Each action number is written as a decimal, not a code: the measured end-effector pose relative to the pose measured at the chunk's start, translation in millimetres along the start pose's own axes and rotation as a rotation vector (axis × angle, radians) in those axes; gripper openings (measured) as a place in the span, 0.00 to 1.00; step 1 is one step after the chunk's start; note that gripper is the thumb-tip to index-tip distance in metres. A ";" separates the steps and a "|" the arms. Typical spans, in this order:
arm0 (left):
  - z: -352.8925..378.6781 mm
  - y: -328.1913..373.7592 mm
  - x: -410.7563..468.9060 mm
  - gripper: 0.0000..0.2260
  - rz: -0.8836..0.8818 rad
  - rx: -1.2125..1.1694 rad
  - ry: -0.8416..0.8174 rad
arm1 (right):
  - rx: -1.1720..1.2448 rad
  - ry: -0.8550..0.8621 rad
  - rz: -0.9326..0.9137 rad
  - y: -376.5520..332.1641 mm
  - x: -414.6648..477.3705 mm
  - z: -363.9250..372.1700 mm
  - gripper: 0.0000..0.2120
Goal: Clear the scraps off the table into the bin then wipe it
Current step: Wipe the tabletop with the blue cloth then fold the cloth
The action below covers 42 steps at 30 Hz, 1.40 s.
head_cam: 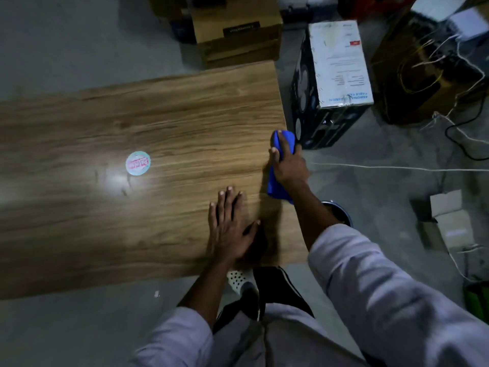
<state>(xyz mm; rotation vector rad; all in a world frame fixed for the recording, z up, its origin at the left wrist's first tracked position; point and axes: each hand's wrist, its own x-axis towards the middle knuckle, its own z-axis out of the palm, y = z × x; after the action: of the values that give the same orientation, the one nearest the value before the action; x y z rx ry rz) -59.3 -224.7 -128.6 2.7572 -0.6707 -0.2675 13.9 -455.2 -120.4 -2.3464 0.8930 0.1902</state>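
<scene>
A crumpled blue cloth (288, 139) is bunched in the person's right hand (289, 166), whose fingers and thumb curl round it at the short edge of the long wood-grain table (158, 115); one end of the cloth sticks out beyond the fingertips, the other trails back under the wrist. Whether the cloth presses on the tabletop cannot be told. The left hand (229, 229) lies flat on the table just inward of the right, nearer the body, fingers straight and slightly fanned, thumb out to the side.

Well beyond the left hand's little-finger side, a round pale-blue sticker with red lettering (137, 163) sits on the wood beside a bright glare. Under the right forearm, on the grey floor, the curved rim of a round dark bin (342, 211) shows — most of it is hidden. Ahead of the right hand stands a black-and-white printed carton (336, 62); ahead of both hands, past the table's far edge, are stacked brown cardboard boxes (235, 30). A thin white cable (397, 167) runs across the floor outward from the right hand.
</scene>
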 end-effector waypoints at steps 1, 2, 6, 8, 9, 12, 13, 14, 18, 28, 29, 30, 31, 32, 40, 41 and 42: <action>0.4 -0.9 -8.9 0.38 0.003 -0.005 -0.014 | -0.012 0.007 -0.005 5.7 -8.0 2.7 0.26; 1.1 -2.4 -15.5 0.38 0.002 -0.006 -0.038 | -0.017 0.015 -0.007 12.3 -22.9 3.6 0.26; 2.3 -6.2 -25.6 0.40 -0.009 0.021 -0.122 | 0.038 0.044 -0.017 52.5 -117.3 11.6 0.24; 0.1 -4.7 -25.5 0.41 -0.032 0.030 -0.165 | 0.031 0.063 -0.001 67.1 -159.0 15.6 0.24; -1.4 -3.4 -24.8 0.41 -0.042 0.037 -0.181 | 0.017 0.065 0.015 71.2 -172.0 19.0 0.24; -9.0 0.8 -21.7 0.43 -0.060 0.058 -0.245 | -0.028 0.073 0.031 72.7 -178.1 18.6 0.25; -11.2 2.2 -21.4 0.44 -0.065 0.055 -0.256 | -0.052 0.069 0.031 71.7 -169.4 14.4 0.25; -13.5 3.6 -21.6 0.44 -0.070 0.052 -0.265 | -0.083 0.046 0.027 70.4 -156.9 9.8 0.24; -13.2 4.0 -28.4 0.40 -0.074 0.070 -0.289 | -0.124 -0.024 -0.014 58.9 -103.1 -4.1 0.26; -8.8 -5.5 -66.0 0.35 -0.027 0.036 -0.263 | 0.019 0.050 0.016 89.9 -205.2 9.4 0.27; -8.4 -5.5 -67.5 0.35 -0.026 0.035 -0.257 | 0.004 0.040 0.020 96.1 -218.2 6.4 0.29; -8.7 -5.2 -68.1 0.35 -0.024 0.030 -0.247 | -0.021 0.017 0.015 102.0 -227.2 1.9 0.30; -9.6 -4.9 -67.8 0.35 -0.023 0.023 -0.240 | -0.053 -0.012 0.008 105.8 -232.0 -4.4 0.29; -10.9 -4.3 -67.3 0.36 -0.022 0.020 -0.244 | -0.088 -0.042 0.006 107.6 -232.4 -10.3 0.28; -16.3 -11.1 -72.1 0.40 0.021 -0.022 -0.245 | -0.119 -0.080 0.027 82.6 -176.6 -15.9 0.23; -16.2 -13.0 -76.5 0.40 0.029 -0.022 -0.238 | -0.096 -0.074 0.053 78.3 -175.3 -14.0 0.24; -16.3 -14.7 -80.8 0.39 0.036 -0.025 -0.228 | -0.083 -0.071 0.065 74.7 -177.9 -12.1 0.25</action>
<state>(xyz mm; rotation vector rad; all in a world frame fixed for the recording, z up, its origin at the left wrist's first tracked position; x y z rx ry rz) -119.8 -170.2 -109.1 2.7118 -0.7654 -0.5854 -170.5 -407.4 -88.2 -2.3725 0.9430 0.3417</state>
